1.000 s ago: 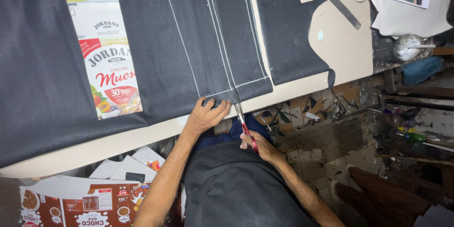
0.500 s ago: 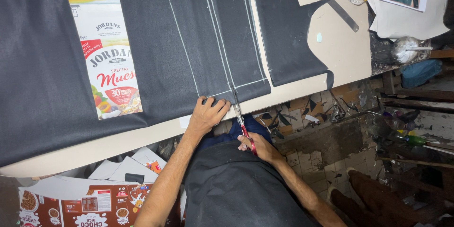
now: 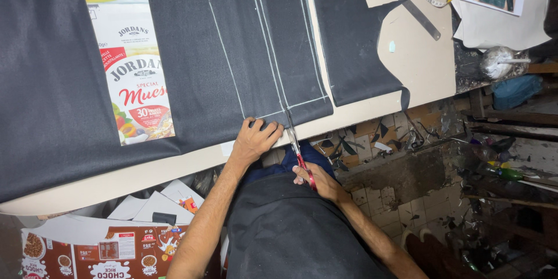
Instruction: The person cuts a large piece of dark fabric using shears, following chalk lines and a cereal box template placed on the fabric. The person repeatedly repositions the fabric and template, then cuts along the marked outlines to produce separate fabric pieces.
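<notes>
Fingers [image 3: 268,131] of the left hand [image 3: 256,141] lie spread and flat on the near edge of the dark cloth [image 3: 244,52], pinning it to the table [image 3: 418,64]. The right hand [image 3: 318,181] is closed around the red handles of the scissors [image 3: 297,152], whose blades reach the cloth's hem at a chalk line; whether the blades are apart is hard to tell. A cut cloth piece [image 3: 351,35] lies just beside it, and a flattened cereal box [image 3: 131,70] lies to the left.
</notes>
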